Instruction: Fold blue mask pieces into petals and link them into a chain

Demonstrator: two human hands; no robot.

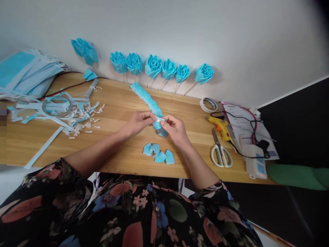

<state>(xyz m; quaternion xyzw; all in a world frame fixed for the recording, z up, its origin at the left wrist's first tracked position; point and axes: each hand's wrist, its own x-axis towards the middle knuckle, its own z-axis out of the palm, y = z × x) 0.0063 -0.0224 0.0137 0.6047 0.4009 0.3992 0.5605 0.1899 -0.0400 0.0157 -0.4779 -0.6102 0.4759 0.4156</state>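
Observation:
My left hand [138, 122] and my right hand [175, 129] meet over the middle of the wooden table [118, 151]. Both pinch the near end of a long strip of overlapping blue folded petals [147, 97] that runs back toward the wall. A small white piece [159, 119] shows between my fingertips. Just in front of my hands lie several loose blue folded petals [158, 154].
Several blue fabric roses on sticks [153, 66] lean against the wall. Blue face masks [24, 73] are stacked at far left, beside cut scraps and a tape ring [57, 106]. At right lie a yellow glue gun [220, 125], white scissors [220, 152], a power strip [255, 163] and papers.

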